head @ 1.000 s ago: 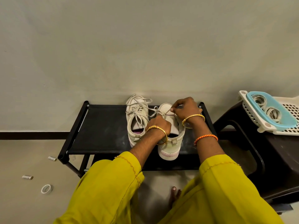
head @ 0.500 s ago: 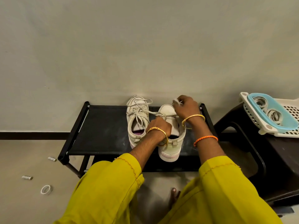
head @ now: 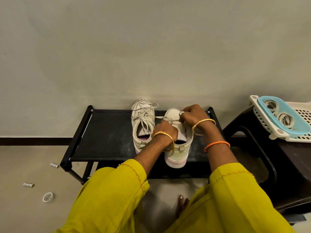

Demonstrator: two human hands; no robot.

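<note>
Two off-white sneakers stand side by side on a low black rack [head: 107,137], toes toward the wall. The left sneaker [head: 143,121] has loose laces across its top. The right sneaker [head: 176,153] sits under both my hands. My left hand [head: 166,132] is curled over its opening and grips a lace [head: 161,117] that runs left toward the other shoe. My right hand [head: 193,114] pinches a lace end near the toe. Gold bangles circle both wrists, and an orange thread band sits on the right forearm.
A dark plastic stool [head: 277,165] at the right carries a white basket [head: 299,126] with a blue tray [head: 286,116] of coiled laces. On the floor at the left lie two small rolls [head: 54,165] [head: 28,184] and a tape ring [head: 48,197]. A wall stands directly behind the rack.
My right hand moved toward the toe of the right sneaker and now pinches the lace end there. My left hand stayed over the shoe's opening.
</note>
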